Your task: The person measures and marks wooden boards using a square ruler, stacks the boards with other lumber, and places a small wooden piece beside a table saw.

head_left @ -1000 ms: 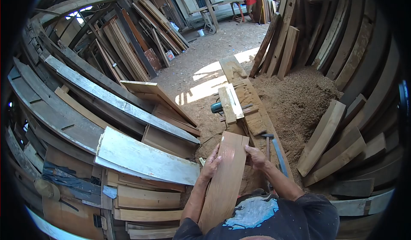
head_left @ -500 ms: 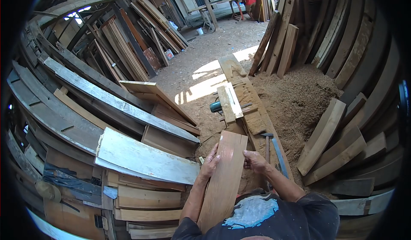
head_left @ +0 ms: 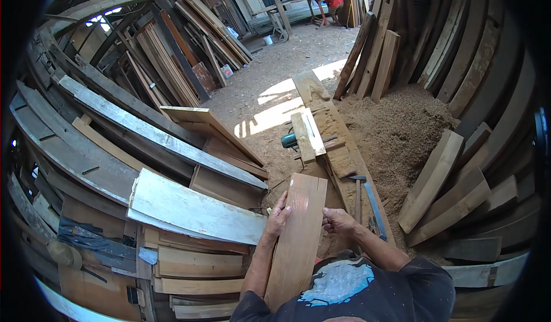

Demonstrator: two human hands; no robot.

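Note:
A flat brown wooden board [head_left: 298, 230] lies lengthwise in front of my body, its near end close to my chest. My left hand [head_left: 278, 214] grips the board's left edge, thumb on the upper face and fingers partly hidden beneath. On the opposite edge, my right hand [head_left: 337, 220] is closed with its fingertips at the board. A hammer [head_left: 359, 198] and a blue saw-like strip [head_left: 375, 207] lie just beyond the right hand on a long plank bench [head_left: 344, 144]. Farther up the bench is a green power tool [head_left: 289, 140] beside a pale block of wood [head_left: 302, 137].
Shavings [head_left: 407, 127] are heaped right of the bench. Boards [head_left: 433, 178] lean along the right side. White-painted planks [head_left: 192, 207] and stacked timber [head_left: 198, 264] crowd the left. A person in red [head_left: 334, 2] bends near a far table.
The board's far end has shifted slightly left and toward the far side. My right hand has moved slightly left and down with it; the left hand keeps its hold.

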